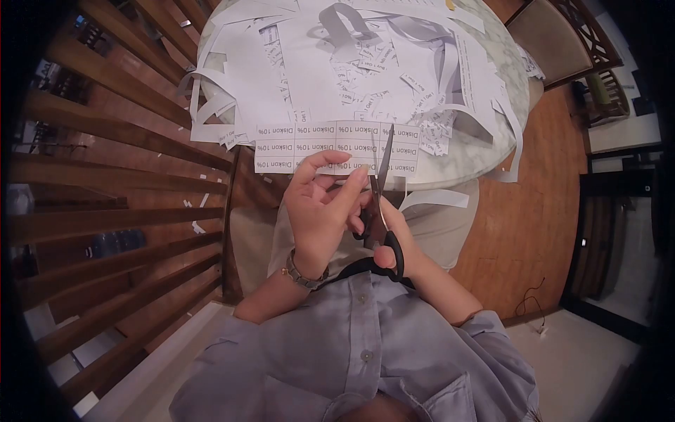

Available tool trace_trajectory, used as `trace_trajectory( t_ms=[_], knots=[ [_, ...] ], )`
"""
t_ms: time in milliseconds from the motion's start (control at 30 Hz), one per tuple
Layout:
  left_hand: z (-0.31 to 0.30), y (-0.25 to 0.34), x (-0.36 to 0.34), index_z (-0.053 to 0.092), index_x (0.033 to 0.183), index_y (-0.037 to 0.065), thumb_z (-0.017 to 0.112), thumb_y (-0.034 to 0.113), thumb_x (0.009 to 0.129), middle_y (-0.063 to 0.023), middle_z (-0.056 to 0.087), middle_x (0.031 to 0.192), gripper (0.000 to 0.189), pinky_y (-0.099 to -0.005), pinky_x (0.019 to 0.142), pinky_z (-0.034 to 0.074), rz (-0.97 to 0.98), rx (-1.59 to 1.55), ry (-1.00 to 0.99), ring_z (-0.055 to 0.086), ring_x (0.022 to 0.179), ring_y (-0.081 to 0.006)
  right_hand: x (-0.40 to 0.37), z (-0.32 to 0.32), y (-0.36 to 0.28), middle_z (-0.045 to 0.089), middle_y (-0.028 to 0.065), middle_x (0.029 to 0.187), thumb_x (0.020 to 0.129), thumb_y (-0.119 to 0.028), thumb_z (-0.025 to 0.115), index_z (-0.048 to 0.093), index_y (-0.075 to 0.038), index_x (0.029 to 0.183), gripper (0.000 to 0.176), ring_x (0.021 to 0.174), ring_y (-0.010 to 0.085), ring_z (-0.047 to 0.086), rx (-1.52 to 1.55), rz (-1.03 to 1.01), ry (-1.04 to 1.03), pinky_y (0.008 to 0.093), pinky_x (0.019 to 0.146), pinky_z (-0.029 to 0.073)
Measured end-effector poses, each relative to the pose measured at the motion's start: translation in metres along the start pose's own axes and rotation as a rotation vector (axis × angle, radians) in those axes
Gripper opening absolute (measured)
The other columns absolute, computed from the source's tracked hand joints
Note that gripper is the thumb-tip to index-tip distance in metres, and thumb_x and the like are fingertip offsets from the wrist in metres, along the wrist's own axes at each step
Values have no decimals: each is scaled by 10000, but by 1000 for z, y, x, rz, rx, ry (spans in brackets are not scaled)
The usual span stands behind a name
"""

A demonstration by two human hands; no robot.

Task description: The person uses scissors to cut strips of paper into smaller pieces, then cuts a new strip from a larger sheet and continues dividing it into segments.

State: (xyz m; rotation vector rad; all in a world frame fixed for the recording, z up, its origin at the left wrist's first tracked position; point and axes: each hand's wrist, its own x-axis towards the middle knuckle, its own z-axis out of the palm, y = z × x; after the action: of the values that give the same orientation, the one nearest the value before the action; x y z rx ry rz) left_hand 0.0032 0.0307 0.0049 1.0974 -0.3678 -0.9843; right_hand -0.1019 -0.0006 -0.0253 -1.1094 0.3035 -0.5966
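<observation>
My left hand [325,204], with a watch on its wrist, pinches the lower edge of a printed paper strip [316,148] between thumb and fingers. The strip carries a grid of boxes reading "Diskon 10%", upside down to me. In my right hand [397,235] is a pair of scissors [383,165] with black handles, my thumb through one loop. The blades point away from me and stand apart, around the strip near its right-hand columns. Part of my right hand is hidden behind the left hand and the scissors.
A round marble table [492,165] bears white sheets, curled offcuts and many small printed slips [362,95]. One paper offcut [439,199] hangs at its near edge. Wooden slats [126,169] stand on the left, a chair [552,42] at upper right. Paper scraps lie on the floor.
</observation>
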Motion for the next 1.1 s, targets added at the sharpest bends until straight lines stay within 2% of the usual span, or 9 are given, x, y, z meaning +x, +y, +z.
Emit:
trace_trajectory(
  t_ms=[267, 700, 1100],
  knots=[
    [-2, 0, 2, 447, 922, 0, 586, -4, 715, -119, 564, 712, 250, -177, 318, 390, 50, 0, -9, 519, 472, -75, 3, 2, 0, 355, 21, 729, 503, -528, 682, 384, 10, 959, 765, 677, 98, 369, 40, 26, 23, 319, 740, 438],
    [-2, -1, 1, 446, 909, -4, 577, -14, 717, -114, 557, 690, 233, -176, 302, 366, 49, 20, -6, 475, 416, -59, 2, 3, -1, 353, 12, 706, 499, -503, 697, 389, 6, 926, 732, 673, 96, 383, 60, 33, 17, 310, 718, 438],
    [-2, 0, -1, 448, 902, 1, 577, -9, 719, -102, 560, 677, 224, -168, 307, 361, 61, 71, -4, 501, 436, -62, 2, 4, 0, 359, 19, 735, 498, -507, 690, 391, 8, 922, 731, 676, 91, 376, 82, 32, 26, 297, 723, 440]
  ],
)
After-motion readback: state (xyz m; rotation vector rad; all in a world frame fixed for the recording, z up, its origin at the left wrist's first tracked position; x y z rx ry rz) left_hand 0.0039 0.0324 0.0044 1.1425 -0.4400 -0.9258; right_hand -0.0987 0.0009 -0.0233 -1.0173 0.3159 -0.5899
